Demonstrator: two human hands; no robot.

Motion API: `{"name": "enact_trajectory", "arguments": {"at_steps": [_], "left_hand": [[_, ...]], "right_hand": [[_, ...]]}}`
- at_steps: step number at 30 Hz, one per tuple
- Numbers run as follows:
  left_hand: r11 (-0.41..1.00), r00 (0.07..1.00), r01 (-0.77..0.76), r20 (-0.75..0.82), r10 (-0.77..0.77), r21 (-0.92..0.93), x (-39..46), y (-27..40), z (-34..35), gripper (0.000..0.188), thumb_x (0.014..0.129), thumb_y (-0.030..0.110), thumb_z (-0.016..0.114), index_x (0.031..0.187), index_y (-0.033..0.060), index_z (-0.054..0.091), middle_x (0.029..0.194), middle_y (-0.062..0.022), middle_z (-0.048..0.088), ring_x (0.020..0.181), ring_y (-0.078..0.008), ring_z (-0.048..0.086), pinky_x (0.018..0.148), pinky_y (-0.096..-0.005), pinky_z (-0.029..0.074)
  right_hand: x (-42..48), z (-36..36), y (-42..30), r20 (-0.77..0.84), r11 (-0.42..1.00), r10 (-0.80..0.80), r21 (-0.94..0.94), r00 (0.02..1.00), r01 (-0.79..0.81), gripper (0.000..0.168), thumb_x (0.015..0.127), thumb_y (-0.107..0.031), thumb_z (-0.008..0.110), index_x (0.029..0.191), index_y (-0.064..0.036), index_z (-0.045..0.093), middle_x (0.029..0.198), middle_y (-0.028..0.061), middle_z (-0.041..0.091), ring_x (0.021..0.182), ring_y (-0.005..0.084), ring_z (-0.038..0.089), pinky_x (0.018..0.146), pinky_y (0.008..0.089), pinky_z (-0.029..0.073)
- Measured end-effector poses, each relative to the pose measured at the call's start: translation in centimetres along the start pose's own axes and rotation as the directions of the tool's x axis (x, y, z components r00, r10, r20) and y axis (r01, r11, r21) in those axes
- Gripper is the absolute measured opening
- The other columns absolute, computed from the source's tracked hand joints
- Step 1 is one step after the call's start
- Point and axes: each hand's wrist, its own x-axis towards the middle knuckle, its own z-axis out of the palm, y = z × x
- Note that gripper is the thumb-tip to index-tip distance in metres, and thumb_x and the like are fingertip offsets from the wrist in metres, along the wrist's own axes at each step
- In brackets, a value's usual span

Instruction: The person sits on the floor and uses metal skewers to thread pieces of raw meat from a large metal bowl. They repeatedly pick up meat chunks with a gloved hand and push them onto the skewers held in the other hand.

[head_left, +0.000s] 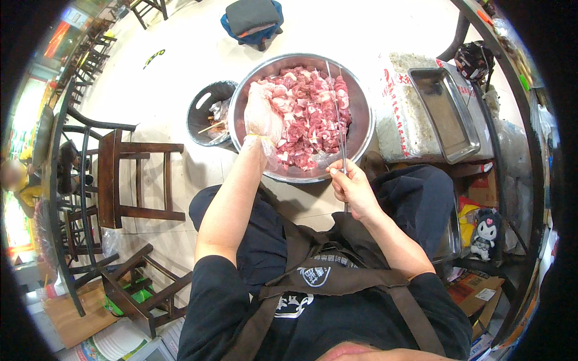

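A wide metal bowl [361, 135] full of cut raw meat [307, 113] stands before my knees. My left hand [264, 110], in a clear plastic glove with a band at the wrist, reaches into the bowl's left side and lies against the meat; its fingers are partly hidden. At the bowl's near right rim, my bare right hand [350, 180] is closed on several thin metal skewers [337, 108]. They point away over the meat, and one slants left from my fingertips. Pieces of meat are threaded along a skewer at the bowl's right side.
A dark bin [198, 115] with scraps and a wooden stick touches the bowl's left. On the right, a metal tray [469, 140] rests on a printed white box [393, 131]. Wooden stools [108, 180] stand at left, a cloth-covered stool [253, 20] beyond. A person is at far left.
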Motion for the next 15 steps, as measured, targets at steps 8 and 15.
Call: {"name": "enact_trajectory", "arguments": {"at_steps": [8,15], "left_hand": [[0.980,0.991,-0.046,-0.115,0.070,0.195,4.3,-1.4,-5.9,0.014,0.081,0.011,0.049,0.086,0.0009,0.058,0.081,-0.0125,0.063,0.071,-0.0235,0.063,0.064,-0.0341,0.055],[0.962,0.991,-0.031,-0.113,0.064,0.270,5.0,-2.4,-6.8,0.016,0.084,0.019,0.047,0.072,0.0100,0.051,0.063,-0.0035,0.051,0.047,-0.0134,0.044,0.041,-0.0264,0.033]], "right_hand": [[-0.1,0.5,0.1,0.002,1.000,-0.025,-0.005,1.000,0.025,0.008,0.094,-0.013,0.054,0.097,-0.005,0.053,0.059,-0.0056,0.040,0.045,0.0016,0.028,0.040,0.0188,0.019],[-0.2,0.9,0.7,0.003,0.999,-0.036,0.001,0.999,0.036,0.008,0.094,-0.012,0.053,0.097,-0.005,0.053,0.058,-0.0057,0.039,0.044,0.0018,0.028,0.040,0.0193,0.019]]}}
